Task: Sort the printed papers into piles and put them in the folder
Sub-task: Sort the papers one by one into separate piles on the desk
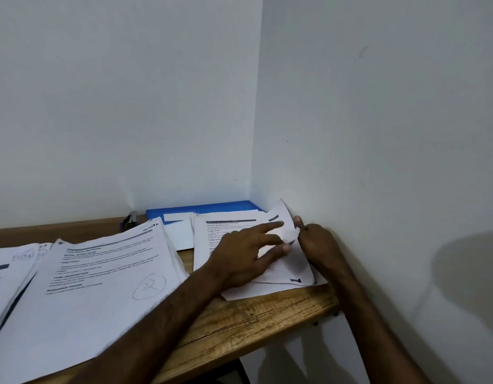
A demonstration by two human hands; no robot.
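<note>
Three piles of printed papers lie on the wooden counter [267, 314]: a left pile [7, 273], a middle pile [101, 286] marked with a circled "2", and a right pile [228, 231] in the wall corner.

One blue folder [201, 208] lies at 12 o'clock of the right pile, partly covered by it. One stapler [130, 220] sits at 9 o'clock of the folder.

Left hand [248, 253]: fingers straight, released, pressing on the right pile.

Right hand [317, 242]: at 3 o'clock of that pile, against a curled sheet [284, 214]. Whether its fingers grasp the sheet cannot be told.
</note>
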